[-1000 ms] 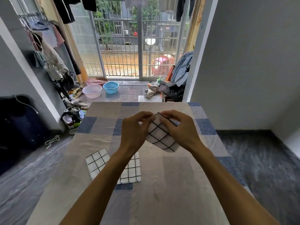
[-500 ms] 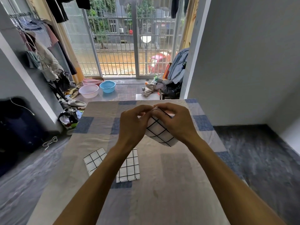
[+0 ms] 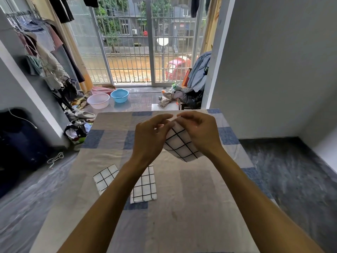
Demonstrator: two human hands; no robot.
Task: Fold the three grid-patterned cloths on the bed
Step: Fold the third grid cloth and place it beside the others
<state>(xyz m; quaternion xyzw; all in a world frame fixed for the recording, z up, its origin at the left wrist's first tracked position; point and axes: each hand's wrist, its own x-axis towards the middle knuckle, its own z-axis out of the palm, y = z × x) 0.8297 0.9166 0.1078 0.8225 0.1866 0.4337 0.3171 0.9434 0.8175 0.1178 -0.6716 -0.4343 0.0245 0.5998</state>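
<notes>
A white cloth with a black grid hangs folded in the air above the bed. My left hand and my right hand both pinch its top edge, fingertips close together. Two more grid-patterned cloths lie flat on the bed at the left: one tilted, the other beside it, partly hidden by my left forearm.
The bed's far edge runs just beyond my hands. On the floor past it stand a pink basin and a blue basin. Clothes hang on a rack at the left. A grey wall rises at the right.
My hands have stayed together on the held cloth, with the fingers shifting along its top edge. The two cloths on the bed have not moved.
</notes>
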